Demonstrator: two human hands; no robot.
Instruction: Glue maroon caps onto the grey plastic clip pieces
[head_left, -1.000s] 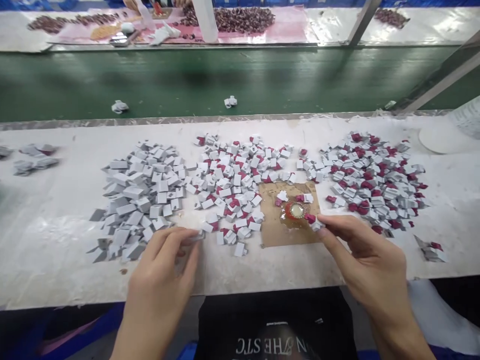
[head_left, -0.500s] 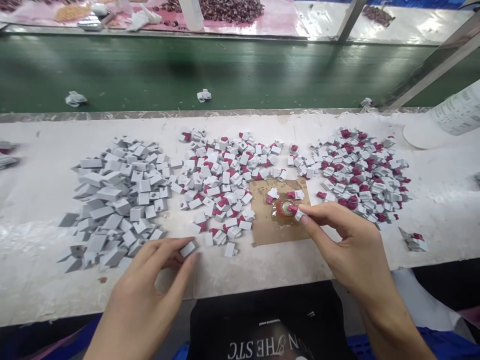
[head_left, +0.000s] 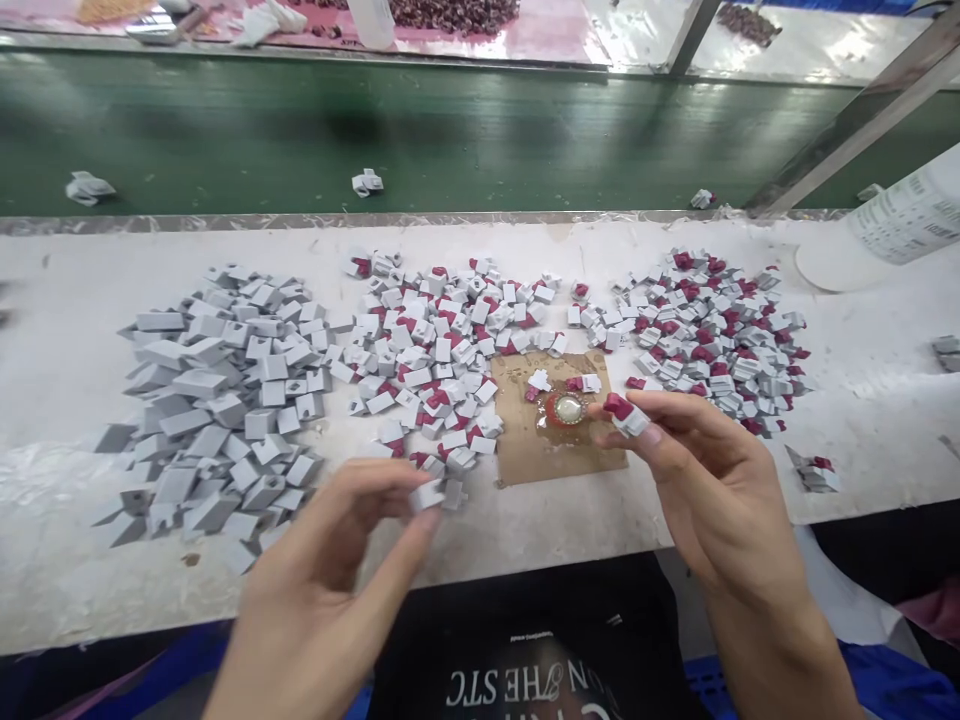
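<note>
Between the thumb and fingers of my left hand (head_left: 352, 560) is a small grey plastic block (head_left: 427, 495), held just over the table's near side. My right hand (head_left: 709, 480) pinches a small grey-and-maroon plastic piece (head_left: 627, 415), its maroon end tilted up and left. Left of that hand lies a brown cardboard square (head_left: 525, 455) with a wet-looking round disc (head_left: 568, 408), pale in the middle and orange at the rim. Two grey-and-maroon pieces rest on the cardboard above the disc. Some fingers of my right hand are hidden behind the piece.
A heap of plain grey blocks (head_left: 217, 390) lies at left. Mixed grey-and-maroon pieces (head_left: 442, 330) spread across the middle, with another heap (head_left: 720, 340) at right. Behind runs a green conveyor belt (head_left: 450, 130) carrying several pieces. A white bottle (head_left: 900, 220) and a metal post (head_left: 847, 130) stand at right.
My left hand has moved right with the grey block, away from the grey heap. My right hand has lifted the grey-and-maroon piece off the disc and drawn it right, leaving the disc uncovered.
</note>
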